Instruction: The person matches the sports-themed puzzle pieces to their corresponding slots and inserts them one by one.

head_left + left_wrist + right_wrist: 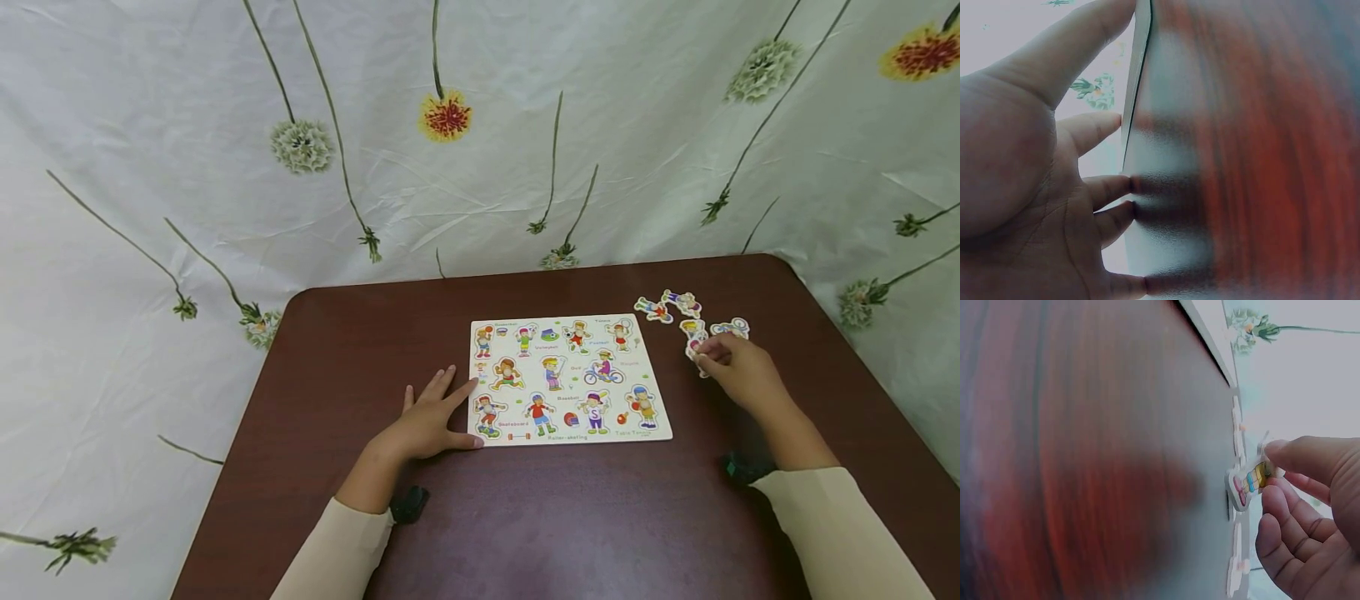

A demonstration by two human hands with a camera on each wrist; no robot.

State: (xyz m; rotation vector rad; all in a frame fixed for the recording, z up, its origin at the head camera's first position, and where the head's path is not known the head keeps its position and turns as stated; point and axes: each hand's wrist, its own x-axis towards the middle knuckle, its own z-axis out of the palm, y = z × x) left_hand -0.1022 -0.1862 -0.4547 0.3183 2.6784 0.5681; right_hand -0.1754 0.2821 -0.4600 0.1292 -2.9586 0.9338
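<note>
White-edged cutout figure (pixel 1250 481) at fingertips of pinching right hand (pixel 741 373), puzzle board (pixel 536 379) beside outspread left hand (pixel 426 423)

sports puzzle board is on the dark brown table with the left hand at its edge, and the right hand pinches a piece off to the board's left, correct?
The side is wrong: in the head view, the right hand pinches a puzzle piece to the right of the sports puzzle board, not to its left. The rest holds.
</note>
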